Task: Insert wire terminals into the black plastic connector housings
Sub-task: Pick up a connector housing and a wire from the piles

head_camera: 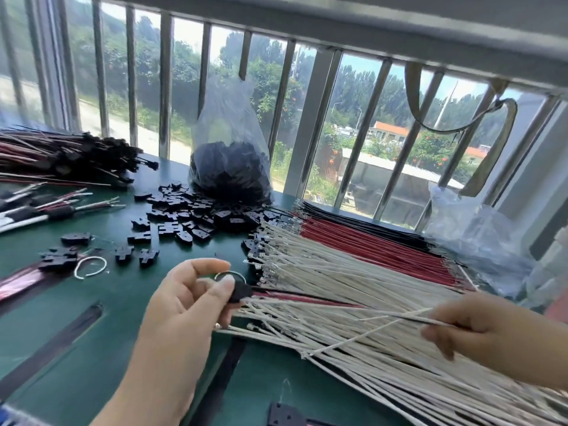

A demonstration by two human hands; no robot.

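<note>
Green covers the whole table (92,302), which sits by a window with metal bars (307,124).

From the head camera, the left hand (184,302) is near the middle of the table, toward the near edge. Its thumb and fingers are curled and pinch a small black connector housing (239,291). Red and black wires (301,298) come out of the housing toward the right. A thin wire ring (229,275) shows just behind the fingers.

The right hand (479,330) is near the right edge of the table. Its fingers are bent and pinch a thin white wire (396,313) that points left toward the housing. The tip of that wire is too small to see well.

Under both hands lies a big fan of white wires (353,302), spread from the middle of the table to the near right corner. Behind them lie rows of red wires (368,244) and then black wires (353,215), close to the window side.

A heap of loose black housings (190,210) lies in the middle of the table, toward the far edge. Just behind the heap stands a clear plastic bag (230,161) full of more black parts. A bundle of finished wires with housings (67,155) lies at the far left corner. A bent white wire (90,265) lies alone near the left edge. Crumpled clear plastic (479,241) sits at the far right edge.
</note>
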